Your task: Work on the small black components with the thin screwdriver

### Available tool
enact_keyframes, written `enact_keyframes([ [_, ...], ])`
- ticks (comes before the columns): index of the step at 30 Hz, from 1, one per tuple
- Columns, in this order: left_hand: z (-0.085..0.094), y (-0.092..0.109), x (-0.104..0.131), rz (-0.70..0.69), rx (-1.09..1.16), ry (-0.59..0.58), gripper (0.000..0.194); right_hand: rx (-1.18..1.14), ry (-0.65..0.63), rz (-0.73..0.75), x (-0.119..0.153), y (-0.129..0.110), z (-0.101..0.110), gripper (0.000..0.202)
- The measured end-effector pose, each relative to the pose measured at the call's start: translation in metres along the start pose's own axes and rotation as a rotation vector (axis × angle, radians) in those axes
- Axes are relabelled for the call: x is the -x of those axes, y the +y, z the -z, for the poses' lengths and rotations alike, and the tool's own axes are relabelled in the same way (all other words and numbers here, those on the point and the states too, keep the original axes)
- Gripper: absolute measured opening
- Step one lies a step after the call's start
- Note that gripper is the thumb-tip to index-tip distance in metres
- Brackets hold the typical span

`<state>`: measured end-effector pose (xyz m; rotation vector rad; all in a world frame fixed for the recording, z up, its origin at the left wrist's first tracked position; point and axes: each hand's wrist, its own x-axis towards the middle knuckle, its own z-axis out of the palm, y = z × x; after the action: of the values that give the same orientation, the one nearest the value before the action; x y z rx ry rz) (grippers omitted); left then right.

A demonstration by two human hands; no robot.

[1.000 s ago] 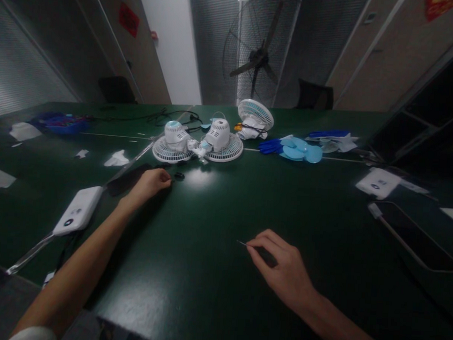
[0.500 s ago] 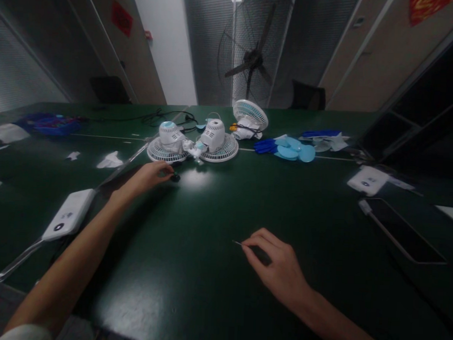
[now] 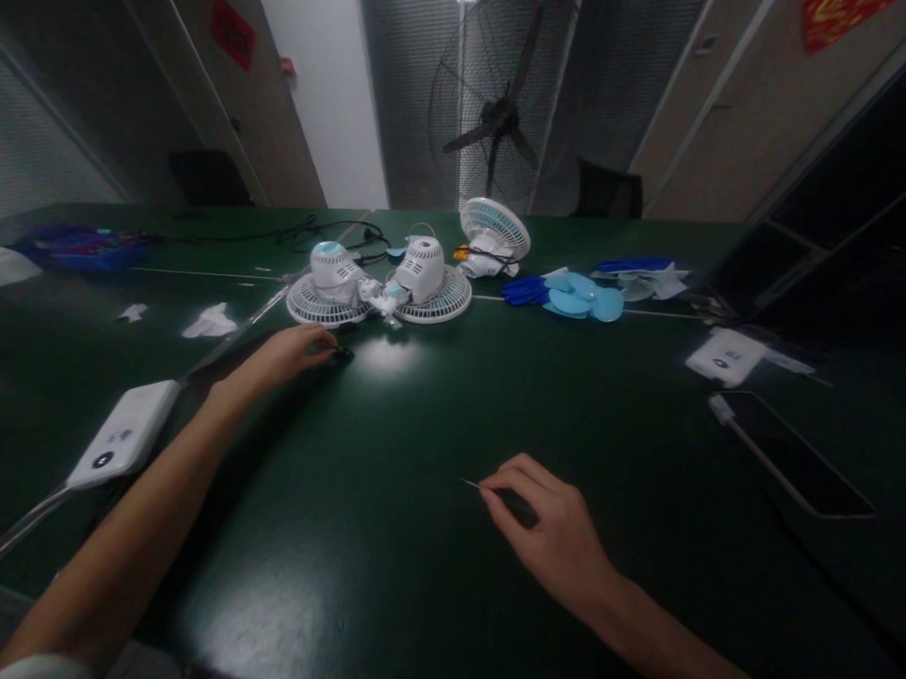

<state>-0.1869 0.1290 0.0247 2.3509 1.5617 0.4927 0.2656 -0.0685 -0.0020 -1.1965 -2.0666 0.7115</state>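
Observation:
My left hand (image 3: pixel 294 355) reaches out over the green table (image 3: pixel 389 427), its fingers pinched at a small dark object (image 3: pixel 343 355) just in front of the white fans. Nearer to me, my right hand (image 3: pixel 554 519) holds a thin metal pin (image 3: pixel 471 482) between thumb and forefinger, its tip pointing left. Two white fan units (image 3: pixel 333 279) (image 3: pixel 424 273) lie face down side by side beyond my left hand. Behind them on the right, a third small fan (image 3: pixel 495 231) rests tilted with a dark cord wound round it.
Light blue fan blades (image 3: pixel 584 295) lie beside dark blue gloves (image 3: pixel 525 290). At the right are a white device (image 3: pixel 727 355) and a dark tablet (image 3: pixel 797 455). Another white device (image 3: pixel 125 433) is on the left, near a blue tray (image 3: pixel 96 252). A large fan (image 3: pixel 500 116) stands beyond the table.
The view has shifted slightly, so most things appear a little further left. Both hands keep nearly the same place and the same pinch.

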Motion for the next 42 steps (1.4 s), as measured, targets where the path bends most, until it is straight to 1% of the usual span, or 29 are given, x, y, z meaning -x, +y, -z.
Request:
enact_keyframes([
  [7,-0.003,-0.008,-0.001,-0.031,-0.059,-0.016,0.043,-0.021,0.003,0.009,0.0,-0.001,0.0,0.018],
  [14,-0.005,-0.003,0.0,-0.035,-0.049,-0.003,0.046,-0.028,0.0,-0.011,-0.001,-0.001,0.0,0.018],
  [17,-0.006,-0.004,0.002,-0.047,-0.043,0.014,0.045,-0.034,-0.001,-0.008,-0.001,-0.002,0.001,0.018],
  [20,-0.01,0.0,0.001,-0.067,0.005,-0.006,0.042,-0.039,-0.004,-0.004,-0.001,-0.002,0.001,0.017],
  [22,-0.017,0.014,0.001,-0.084,0.052,-0.043,0.038,-0.041,0.0,-0.006,-0.001,-0.002,0.001,0.016],
  [24,-0.028,0.04,0.002,-0.125,0.119,-0.11,0.034,-0.037,0.015,-0.008,-0.001,-0.001,0.0,0.016],
  [26,-0.044,0.077,0.007,-0.195,0.217,-0.202,0.029,-0.025,0.03,-0.011,-0.001,0.0,0.0,0.017],
  [29,-0.071,0.138,0.021,-0.292,0.37,-0.291,0.024,0.011,0.043,-0.019,0.0,-0.001,-0.001,0.016],
  [31,-0.087,0.17,0.033,-0.362,0.44,-0.334,0.02,0.039,0.048,-0.021,-0.001,-0.001,-0.001,0.016],
  [32,-0.093,0.182,0.038,-0.386,0.469,-0.342,0.019,0.052,0.051,-0.021,-0.001,-0.002,-0.001,0.015],
  [33,-0.098,0.192,0.044,-0.406,0.494,-0.348,0.018,0.063,0.049,-0.021,-0.001,-0.002,-0.001,0.015],
  [35,-0.105,0.203,0.051,-0.429,0.532,-0.354,0.018,0.078,0.044,-0.023,0.0,-0.002,-0.002,0.014],
  [38,-0.109,0.207,0.056,-0.44,0.559,-0.348,0.02,0.1,0.035,-0.018,0.001,-0.001,-0.004,0.014],
  [42,-0.109,0.209,0.057,-0.44,0.56,-0.334,0.022,0.12,0.027,-0.005,0.002,0.002,-0.007,0.013],
])
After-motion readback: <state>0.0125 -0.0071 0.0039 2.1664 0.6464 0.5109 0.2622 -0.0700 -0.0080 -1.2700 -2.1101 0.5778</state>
